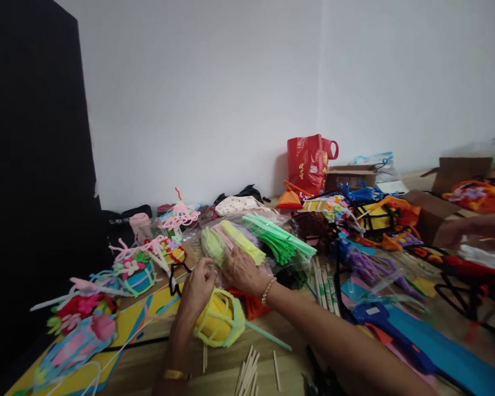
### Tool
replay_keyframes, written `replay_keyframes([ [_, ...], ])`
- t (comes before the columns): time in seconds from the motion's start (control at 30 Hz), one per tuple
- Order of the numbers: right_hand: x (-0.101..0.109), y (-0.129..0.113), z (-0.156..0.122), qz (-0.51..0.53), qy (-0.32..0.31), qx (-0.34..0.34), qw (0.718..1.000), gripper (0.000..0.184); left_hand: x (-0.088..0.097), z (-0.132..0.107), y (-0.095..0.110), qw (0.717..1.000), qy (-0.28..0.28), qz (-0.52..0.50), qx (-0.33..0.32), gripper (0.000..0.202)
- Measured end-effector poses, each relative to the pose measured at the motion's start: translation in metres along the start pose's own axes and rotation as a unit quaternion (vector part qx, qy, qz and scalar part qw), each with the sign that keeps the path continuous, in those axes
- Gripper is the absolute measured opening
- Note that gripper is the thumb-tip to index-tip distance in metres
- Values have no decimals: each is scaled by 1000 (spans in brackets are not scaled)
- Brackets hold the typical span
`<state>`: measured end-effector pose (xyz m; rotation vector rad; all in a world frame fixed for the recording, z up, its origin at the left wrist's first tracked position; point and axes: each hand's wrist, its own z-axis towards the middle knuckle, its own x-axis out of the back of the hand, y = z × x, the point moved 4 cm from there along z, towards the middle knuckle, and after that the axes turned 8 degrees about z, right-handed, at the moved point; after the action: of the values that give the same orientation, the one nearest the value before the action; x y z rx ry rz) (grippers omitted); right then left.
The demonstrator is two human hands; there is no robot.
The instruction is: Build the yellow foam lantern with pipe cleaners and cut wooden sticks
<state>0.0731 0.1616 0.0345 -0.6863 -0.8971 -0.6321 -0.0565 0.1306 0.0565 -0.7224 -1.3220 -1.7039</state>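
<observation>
On my feed the left grip [198,289] is pinched closed on the edge of a clear plastic bag [235,275], and the right grip [243,269] is clenched over the same bag, its fingers [231,258] pressing into the plastic. The bag is what I have in hand, and it sits on a wooden surface [136,360]. Inside it, pale yellow pipe cleaners [237,242] lie beside a bundle of green pipe cleaners [276,239]. At 6 o'clock from the grips rests a yellow craft piece [218,322] caged in pipe cleaners, just below the left grip. Loose wooden sticks [246,374] lie beyond it. Another person's arm [472,231] reaches in at 3 o'clock, well apart.
</observation>
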Motion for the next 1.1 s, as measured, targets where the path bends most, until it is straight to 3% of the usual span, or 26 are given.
replay_keyframes([
  [0.2, -18, 13, 15, 79, -30, -120, 989, 32, -4, 0, -1, 1000, -12, -4, -12, 26],
  [0.4, -27, 39, 19, 207, -47, -204, 956, 30, -3, 2, -8, 1000, 7, -12, -4, 32],
  [0.63, -38, 48, 7, 349, -74, -242, 902, 29, -25, 10, -23, 996, -1, -87, 17, 45],
  [0.77, -35, 46, 2, 388, -94, -235, 886, 29, -38, 13, -25, 988, -22, -150, 17, 50],
  [0.93, -30, 45, 3, 431, -94, -240, 865, 30, -41, 13, -24, 978, -35, -205, 20, 56],
  [1.1, -33, 45, 10, 462, -57, -266, 844, 29, -39, 13, -22, 972, -42, -229, 18, 56],
])
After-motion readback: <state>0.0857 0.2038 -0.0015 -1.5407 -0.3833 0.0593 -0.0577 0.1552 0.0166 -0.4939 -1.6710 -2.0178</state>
